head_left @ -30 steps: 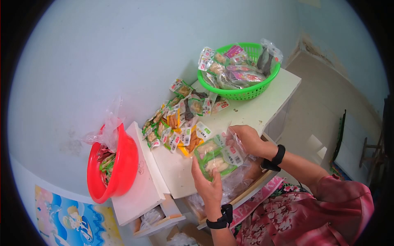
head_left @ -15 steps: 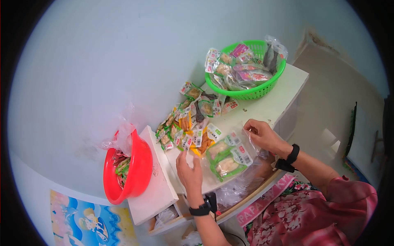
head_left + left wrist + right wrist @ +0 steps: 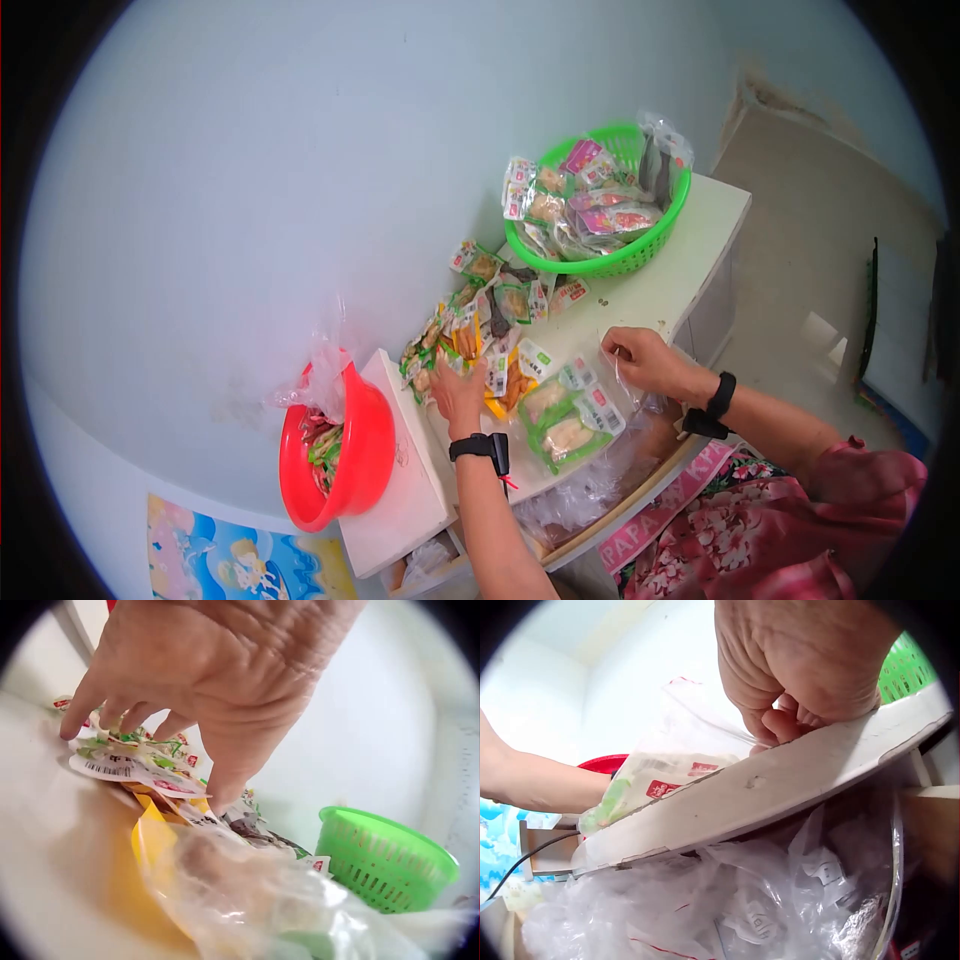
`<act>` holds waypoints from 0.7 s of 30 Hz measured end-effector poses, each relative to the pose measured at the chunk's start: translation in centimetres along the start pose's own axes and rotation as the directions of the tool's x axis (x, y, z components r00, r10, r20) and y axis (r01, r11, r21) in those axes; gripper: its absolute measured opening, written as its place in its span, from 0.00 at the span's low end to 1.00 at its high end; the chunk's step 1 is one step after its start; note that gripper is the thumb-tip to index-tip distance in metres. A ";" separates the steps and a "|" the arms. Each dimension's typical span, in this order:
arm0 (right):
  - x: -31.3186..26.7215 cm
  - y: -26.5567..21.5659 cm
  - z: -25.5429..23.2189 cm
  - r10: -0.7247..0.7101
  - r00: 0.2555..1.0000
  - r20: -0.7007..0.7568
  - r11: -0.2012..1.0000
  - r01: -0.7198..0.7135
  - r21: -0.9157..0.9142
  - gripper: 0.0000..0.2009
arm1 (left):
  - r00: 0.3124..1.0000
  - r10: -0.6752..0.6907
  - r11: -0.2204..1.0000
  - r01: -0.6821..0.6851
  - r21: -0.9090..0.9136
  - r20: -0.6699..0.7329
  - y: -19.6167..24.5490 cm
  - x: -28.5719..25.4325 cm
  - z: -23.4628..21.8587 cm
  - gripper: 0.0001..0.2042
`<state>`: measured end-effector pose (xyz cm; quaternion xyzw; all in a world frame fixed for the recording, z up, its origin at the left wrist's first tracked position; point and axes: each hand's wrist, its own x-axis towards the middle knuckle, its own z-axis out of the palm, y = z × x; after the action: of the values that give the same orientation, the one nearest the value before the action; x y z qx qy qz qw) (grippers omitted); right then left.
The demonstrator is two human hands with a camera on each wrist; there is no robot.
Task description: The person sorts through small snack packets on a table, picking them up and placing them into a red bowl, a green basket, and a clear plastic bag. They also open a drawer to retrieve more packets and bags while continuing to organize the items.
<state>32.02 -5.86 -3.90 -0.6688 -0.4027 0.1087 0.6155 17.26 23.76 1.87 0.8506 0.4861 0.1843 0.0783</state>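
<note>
My left hand reaches over the near left end of a pile of small snack packets. Its fingers and thumb are spread wide, with the tips down at the packets in the left wrist view. Beside it lies a yellow-edged packet. My right hand pinches the edge of a clear plastic bag at the table's front edge. Inside the bag, two green-edged packets with pale food lie side by side.
A green basket full of packets stands at the table's far end. At the left, a red basin holds more packets and a plastic bag. Below the tabletop, an open drawer holds crumpled clear bags.
My left hand has let go of the bag with the green-edged packets and moved left to the pile. The bag has come down to the table edge, my right hand still at its rim.
</note>
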 end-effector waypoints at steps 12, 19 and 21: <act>-0.1 -0.5 -0.1 -0.027 1.000 -0.005 1.000 0.027 -0.005 0.04 | 0.980 0.043 0.999 -0.036 0.039 -0.193 -6.1 0.8 0.4 0.16; -0.4 -0.5 -0.3 0.058 0.998 0.018 0.967 -0.060 0.249 0.04 | 0.985 -0.135 0.543 -0.018 -0.840 -0.108 -5.2 -4.0 -1.6 0.11; -0.4 -0.5 -0.4 0.093 0.995 0.023 0.924 -0.095 0.370 0.04 | 0.988 -0.155 0.305 0.037 -0.952 -0.011 -1.5 -8.6 -4.7 0.11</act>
<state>31.80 -6.45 -3.54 -0.5588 -0.3442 0.2138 0.7236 10.25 16.96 3.67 0.6018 0.3384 0.4718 0.5484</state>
